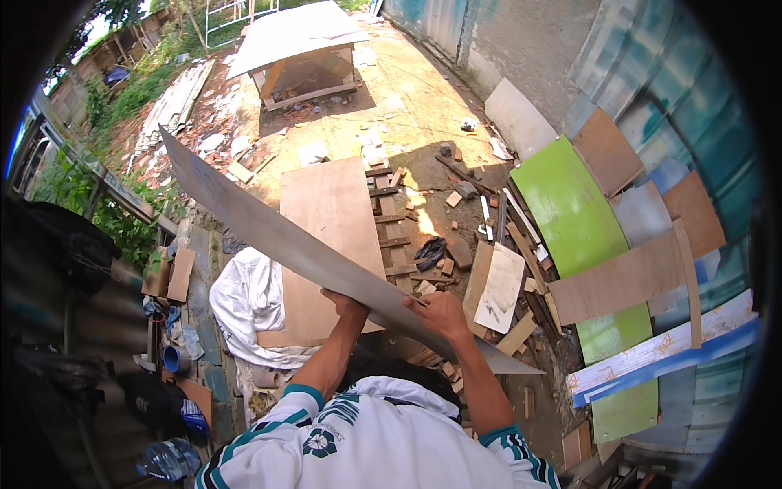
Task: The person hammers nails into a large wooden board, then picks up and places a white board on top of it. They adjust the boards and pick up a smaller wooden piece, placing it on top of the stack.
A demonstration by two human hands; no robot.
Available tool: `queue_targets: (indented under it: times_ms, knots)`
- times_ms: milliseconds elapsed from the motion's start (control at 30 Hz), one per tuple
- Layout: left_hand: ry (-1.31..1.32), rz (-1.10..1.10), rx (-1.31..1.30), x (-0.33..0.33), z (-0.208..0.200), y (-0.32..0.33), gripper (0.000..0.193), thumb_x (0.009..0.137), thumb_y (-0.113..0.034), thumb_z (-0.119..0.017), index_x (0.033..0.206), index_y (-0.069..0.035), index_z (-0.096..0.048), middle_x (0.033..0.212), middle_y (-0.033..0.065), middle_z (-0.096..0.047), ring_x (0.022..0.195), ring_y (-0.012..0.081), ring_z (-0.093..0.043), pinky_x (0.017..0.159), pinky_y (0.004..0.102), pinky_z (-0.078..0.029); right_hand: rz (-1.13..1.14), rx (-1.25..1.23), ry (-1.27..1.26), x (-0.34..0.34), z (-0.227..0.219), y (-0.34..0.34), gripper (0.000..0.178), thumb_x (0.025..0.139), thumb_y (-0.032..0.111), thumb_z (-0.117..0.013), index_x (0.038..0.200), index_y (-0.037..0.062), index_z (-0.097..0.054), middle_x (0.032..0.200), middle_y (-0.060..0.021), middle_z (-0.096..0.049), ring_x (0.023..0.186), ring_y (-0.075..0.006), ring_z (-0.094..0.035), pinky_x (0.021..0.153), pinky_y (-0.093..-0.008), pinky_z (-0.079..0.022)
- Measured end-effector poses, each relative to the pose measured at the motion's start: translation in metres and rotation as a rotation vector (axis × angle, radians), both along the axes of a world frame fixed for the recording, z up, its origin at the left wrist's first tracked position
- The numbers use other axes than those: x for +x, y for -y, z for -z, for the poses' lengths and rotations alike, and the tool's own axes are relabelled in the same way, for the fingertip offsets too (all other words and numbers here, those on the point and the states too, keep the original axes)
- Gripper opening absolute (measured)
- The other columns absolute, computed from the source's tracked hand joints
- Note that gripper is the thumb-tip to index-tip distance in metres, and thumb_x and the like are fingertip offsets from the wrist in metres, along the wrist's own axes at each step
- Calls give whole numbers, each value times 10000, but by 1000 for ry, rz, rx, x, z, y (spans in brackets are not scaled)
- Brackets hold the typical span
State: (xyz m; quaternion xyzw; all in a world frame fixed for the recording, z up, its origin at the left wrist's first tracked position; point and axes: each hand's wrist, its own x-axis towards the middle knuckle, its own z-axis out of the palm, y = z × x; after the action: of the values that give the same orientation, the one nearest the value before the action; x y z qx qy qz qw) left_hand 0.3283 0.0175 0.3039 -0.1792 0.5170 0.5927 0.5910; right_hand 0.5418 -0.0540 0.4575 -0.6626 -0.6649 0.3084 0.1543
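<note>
A long grey board (273,242) slants across in front of me, tilted up on its edge, from the far left down to the near right. My left hand (346,305) is closed on its near lower edge, the fingers partly hidden. To its right, my right hand (441,314) is closed at the same edge, with a small thin stick-like thing pinched at the fingertips, too small to name. Beneath the grey board lies a brown plywood sheet (330,204), resting over a slatted wooden frame (393,242).
White cloth (247,295) bunches at the plywood's left. Green panels (570,204) and plywood offcuts (623,277) lean along the right wall. Wood scraps and a black bag (431,253) litter the ground. A white-topped table (301,37) stands at the back. A clear bottle (169,459) lies near left.
</note>
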Motion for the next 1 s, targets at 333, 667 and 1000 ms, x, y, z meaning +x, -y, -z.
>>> queue_targets:
  times_ms: [333, 667, 1000]
  knots:
    - [-37, 241, 313, -6, 72, -13, 950, 938, -824, -191, 1556, -120, -350, 1576, 152, -377, 1419, 354, -376, 1186, 488, -293, 234, 149, -15, -17, 5, 5, 764, 912, 729, -523, 715, 13, -704, 619, -237, -608, 617, -434, -639, 581, -498, -477]
    - [101, 985, 155, -3, 12, -6, 1126, 828, -938, -176, 1635, -156, -102, 1690, 170, -56, 1545, 389, -47, 1177, 686, -82, 405, 196, 64, -7, 15, 25, 715, 967, 641, -517, 684, 4, -674, 574, -245, -566, 569, -461, -592, 536, -511, -430]
    - [-370, 1476, 234, 38, -31, -25, 1087, 882, -870, -304, 1634, -125, -57, 1694, 186, -8, 1549, 414, 5, 1193, 658, -88, 651, 339, 331, 23, -10, 31, 621, 1010, 572, -472, 761, 68, -736, 637, -241, -642, 666, -471, -660, 599, -547, -503]
